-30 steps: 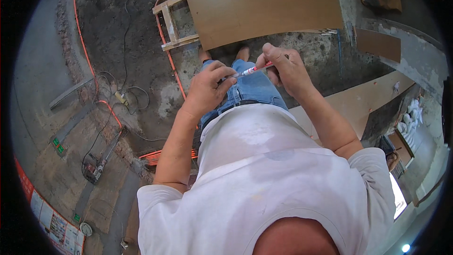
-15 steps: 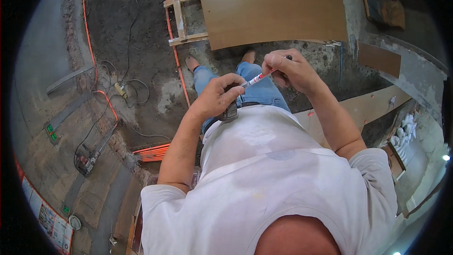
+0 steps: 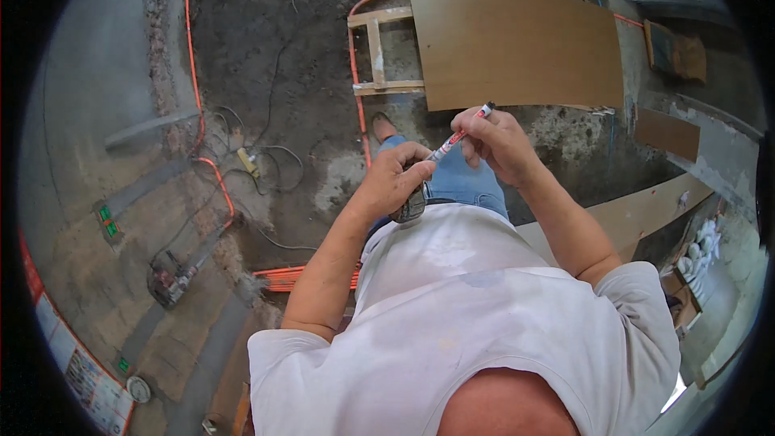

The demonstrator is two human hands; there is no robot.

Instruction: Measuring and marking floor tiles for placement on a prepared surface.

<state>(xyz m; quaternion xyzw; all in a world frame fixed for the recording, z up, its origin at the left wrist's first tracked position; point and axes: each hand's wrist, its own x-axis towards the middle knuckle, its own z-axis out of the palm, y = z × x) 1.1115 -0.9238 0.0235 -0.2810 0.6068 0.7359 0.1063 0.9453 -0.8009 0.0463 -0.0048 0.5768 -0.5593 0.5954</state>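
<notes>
A white and red marker pen point(image 3: 449, 144) lies slantwise between my two hands in front of my waist. Its black end point(image 3: 488, 106) sticks out past the fingers of my right hand point(image 3: 499, 141), which are closed on the upper part of the barrel. My left hand point(image 3: 397, 180) pinches the pen's lower end between thumb and fingers, covering the tip. Just below that hand, a dark, blocky object point(image 3: 411, 207) sits against my waist; whether the left fingers also touch it, I cannot tell.
Ahead lies a large brown board point(image 3: 521, 48) on a wooden frame point(image 3: 378, 52). Orange conduit point(image 3: 353, 56) runs over the rough floor. To the left are a yellow power strip point(image 3: 248, 163) with tangled cables and a power tool point(image 3: 169, 281). A long pale board point(image 3: 646, 208) lies right.
The view has swung left, so the surroundings appear farther right. More of the pen's printed barrel shows between my hands, and its angle is steeper. One foot has gone out of sight.
</notes>
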